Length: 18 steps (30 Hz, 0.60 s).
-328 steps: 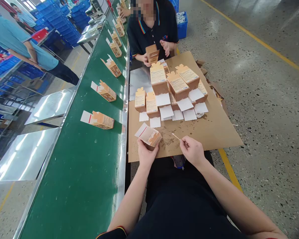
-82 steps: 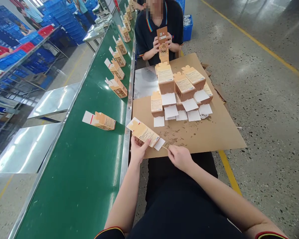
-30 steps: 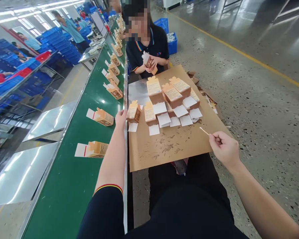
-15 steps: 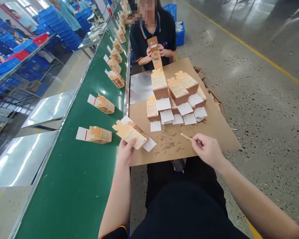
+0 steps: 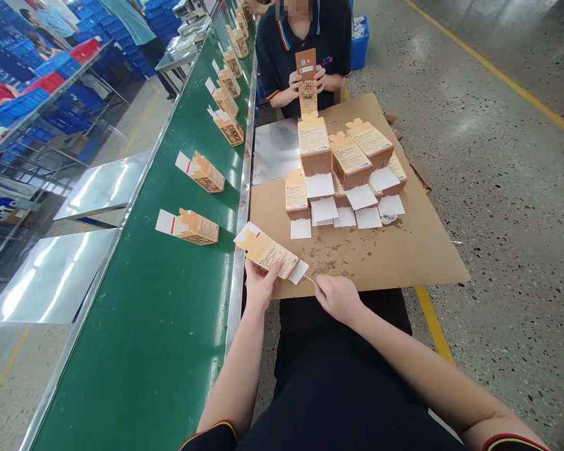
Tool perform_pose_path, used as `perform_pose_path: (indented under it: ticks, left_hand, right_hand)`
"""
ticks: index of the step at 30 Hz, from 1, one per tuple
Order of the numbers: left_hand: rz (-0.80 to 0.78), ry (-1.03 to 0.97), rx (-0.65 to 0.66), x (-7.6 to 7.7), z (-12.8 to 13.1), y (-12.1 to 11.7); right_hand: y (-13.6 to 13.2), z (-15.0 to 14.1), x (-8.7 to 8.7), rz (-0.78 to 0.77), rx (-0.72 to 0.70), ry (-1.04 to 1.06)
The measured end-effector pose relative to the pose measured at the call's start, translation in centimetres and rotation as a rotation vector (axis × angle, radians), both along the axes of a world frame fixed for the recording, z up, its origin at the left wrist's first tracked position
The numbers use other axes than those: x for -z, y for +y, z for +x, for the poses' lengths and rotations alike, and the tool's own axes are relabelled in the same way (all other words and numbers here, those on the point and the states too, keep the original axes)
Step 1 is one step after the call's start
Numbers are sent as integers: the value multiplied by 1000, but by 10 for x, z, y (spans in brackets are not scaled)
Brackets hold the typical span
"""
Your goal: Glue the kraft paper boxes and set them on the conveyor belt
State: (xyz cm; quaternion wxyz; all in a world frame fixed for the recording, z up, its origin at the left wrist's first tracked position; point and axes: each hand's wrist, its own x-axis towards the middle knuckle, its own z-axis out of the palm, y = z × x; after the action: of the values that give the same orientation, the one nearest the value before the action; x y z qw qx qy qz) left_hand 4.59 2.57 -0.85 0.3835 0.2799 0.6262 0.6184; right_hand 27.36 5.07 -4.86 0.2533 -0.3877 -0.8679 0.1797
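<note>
My left hand [image 5: 262, 282] is closed around a tan printed carton [image 5: 269, 252], tilted over the near left corner of the cardboard sheet [image 5: 385, 260]. White flaps stick out at both ends of this carton. Between the fingertips of my right hand [image 5: 337, 294] is a thin pale stick [image 5: 309, 277], its far end at the carton's near white flap [image 5: 299, 272]; whether it touches is too small to tell. Just beyond, a stack of similar cartons [image 5: 314, 136] lies on the sheet, several with white flaps hanging toward me.
A green conveyor belt [image 5: 169, 313] runs along my left, carrying a row of cartons [image 5: 198, 227] with raised flaps. Across the table a co-worker [image 5: 275, 56] holds a brown carton [image 5: 306, 84] in both hands. Dark smudges [image 5: 331, 260] mark the cardboard. Blue crates [image 5: 358, 44] stand behind.
My right hand has moved left with the stick, up to the flap of the held carton. My left hand has shifted slightly right with the carton. The view has moved a little.
</note>
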Motion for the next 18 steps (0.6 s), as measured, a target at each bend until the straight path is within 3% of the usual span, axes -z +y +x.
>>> perform_pose_path:
  ticks: [3,10,15,18]
  left_hand:
    - [-10,84,-11,2,10,-5]
    - [-116,519,-66,24,33,-23]
    - [-107,568,-96,33,38,-18]
    - [-79,514,-159,31,26,-17]
  right_hand:
    - [8,12,-2,-9,89,56]
    - [10,45,-10,-16,223,277]
    - [4,48,-14,-28,216,314]
    - [3,46,-17,-54,194,346]
